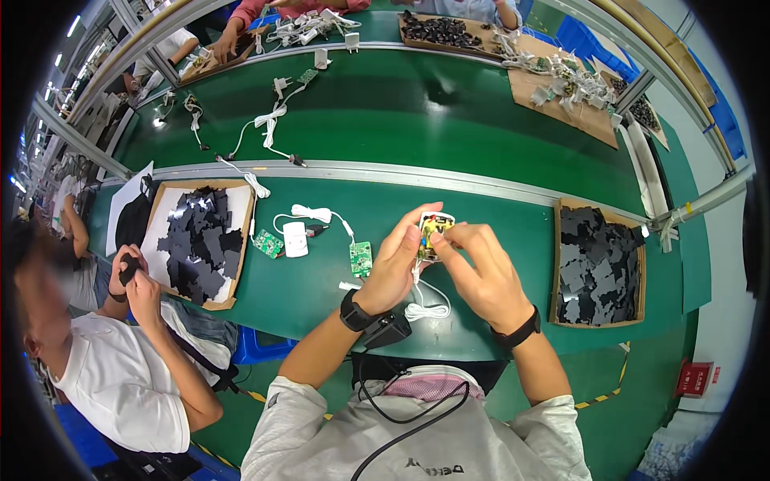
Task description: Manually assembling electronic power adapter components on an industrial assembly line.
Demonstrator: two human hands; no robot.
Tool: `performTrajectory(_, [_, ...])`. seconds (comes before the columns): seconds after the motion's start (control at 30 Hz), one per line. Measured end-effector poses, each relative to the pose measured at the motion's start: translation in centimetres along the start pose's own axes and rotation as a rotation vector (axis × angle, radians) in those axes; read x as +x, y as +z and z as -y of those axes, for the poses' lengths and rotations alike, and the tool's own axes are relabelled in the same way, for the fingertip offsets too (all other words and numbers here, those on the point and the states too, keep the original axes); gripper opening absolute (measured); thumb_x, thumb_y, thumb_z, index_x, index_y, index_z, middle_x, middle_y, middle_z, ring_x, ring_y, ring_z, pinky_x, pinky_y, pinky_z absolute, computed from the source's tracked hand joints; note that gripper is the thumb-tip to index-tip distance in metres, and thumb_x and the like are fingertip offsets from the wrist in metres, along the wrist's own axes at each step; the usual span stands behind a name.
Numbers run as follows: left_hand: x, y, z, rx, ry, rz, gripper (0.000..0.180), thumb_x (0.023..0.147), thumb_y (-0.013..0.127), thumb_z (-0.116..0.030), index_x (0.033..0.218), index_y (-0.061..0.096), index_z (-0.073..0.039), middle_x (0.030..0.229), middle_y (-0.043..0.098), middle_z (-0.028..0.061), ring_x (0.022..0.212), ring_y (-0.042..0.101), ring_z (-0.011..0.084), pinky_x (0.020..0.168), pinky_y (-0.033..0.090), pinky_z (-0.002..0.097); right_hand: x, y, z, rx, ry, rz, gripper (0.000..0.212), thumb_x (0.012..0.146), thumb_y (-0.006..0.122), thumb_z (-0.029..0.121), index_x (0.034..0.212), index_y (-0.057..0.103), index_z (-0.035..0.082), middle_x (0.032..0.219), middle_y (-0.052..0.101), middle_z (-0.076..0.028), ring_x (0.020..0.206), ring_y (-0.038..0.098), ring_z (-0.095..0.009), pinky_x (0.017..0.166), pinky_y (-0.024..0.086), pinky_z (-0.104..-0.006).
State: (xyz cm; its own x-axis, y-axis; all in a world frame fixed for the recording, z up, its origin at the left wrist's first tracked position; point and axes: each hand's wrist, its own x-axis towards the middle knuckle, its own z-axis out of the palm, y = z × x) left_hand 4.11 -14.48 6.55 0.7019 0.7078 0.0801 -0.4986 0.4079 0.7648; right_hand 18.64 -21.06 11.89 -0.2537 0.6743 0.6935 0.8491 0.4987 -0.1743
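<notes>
Left hand (395,268) grips a white-cased circuit board (435,226) over the green workbench (497,330). Right hand (491,276) touches its face, thumb bent; can't tell if pinching. Coiled white cable (427,311) just below.

Bright; glare on green surface (401,112); edges bowed, corners black.

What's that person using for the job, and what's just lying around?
Probably for the job:
white casing in the left grip
yellow-topped circuit board inside it, touched by the right grip
white cable

Seemingly just lying about now:
green circuit boards
white plastic block
dark flat pieces in the right-hand tray
</notes>
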Motion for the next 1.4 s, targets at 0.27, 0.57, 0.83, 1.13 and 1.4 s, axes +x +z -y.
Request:
performTrajectory(0.27, [-0.2, -1.2, 0.2, 0.23, -0.014, 0.002, 0.047, 0.106, 0.039, -0.037, 0.14, 0.041, -0.004, 0.126, 0.054, 0.0061, 0.112, 0.052, 0.0127, 0.092, 0.045, 0.0275, -0.8, 0.2, 0.4, 0.143, 0.092, -0.019, 0.033, 0.073, 0.073, -0.008, 0.103, 0.065, -0.001, 0.101, 0.061, -0.012, 0.084, 0.061, -0.027, 0.07, 0.053, -0.0342])
performTrajectory(0.57, [-0.4, 0.1, 0.1, 0.53, 0.241, 0.141, 0.039, 0.106, 0.04, -0.031, 0.132, 0.047, -0.003, 0.117, 0.056, 0.0078, 0.096, 0.055, 0.0119, 0.087, 0.045, 0.0276, -0.6, -0.7, -0.8, 0.399, 0.321, -0.064, 0.025, 0.079, 0.068, -0.012, 0.097, 0.056, 0.001, 0.1, 0.061, -0.014, 0.084, 0.06, -0.024, 0.072, 0.051, -0.0326])
performTrajectory(0.83, [-0.6, -0.5, 0.4, 0.306, 0.168, 0.143, 0.036, 0.107, 0.04, -0.03, 0.129, 0.049, -0.002, 0.112, 0.057, 0.0082, 0.09, 0.056, 0.0136, 0.084, 0.047, 0.0281, -1.4, 0.9, 0.6, 0.58, 0.489, -0.198, 0.035, 0.078, 0.06, -0.019, 0.101, 0.044, 0.002, 0.092, 0.056, -0.013, 0.078, 0.058, -0.027, 0.07, 0.051, -0.0344])
performTrajectory(1.13, [-0.2, -1.0, -0.3, 0.383, 0.173, 0.072, 0.037, 0.106, 0.041, -0.03, 0.128, 0.049, -0.002, 0.111, 0.058, 0.0102, 0.091, 0.058, 0.0148, 0.084, 0.047, 0.0292, -2.5, 1.3, -0.1, 0.211, 0.136, -0.122, 0.034, 0.072, 0.063, -0.016, 0.101, 0.054, -0.001, 0.099, 0.059, -0.016, 0.087, 0.06, -0.033, 0.075, 0.052, -0.0351])
performTrajectory(1.4, [-0.5, -0.6, 0.3, 0.914, 0.527, 0.123, 0.03, 0.102, 0.05, -0.018, 0.129, 0.049, -0.006, 0.117, 0.057, 0.0204, 0.099, 0.059, 0.0302, 0.091, 0.047, 0.0372, -2.0, -0.3, 1.2, 0.932, 0.646, -0.2, 0.03, 0.083, 0.06, -0.014, 0.105, 0.047, 0.003, 0.1, 0.059, -0.01, 0.095, 0.059, -0.018, 0.082, 0.049, -0.0285])
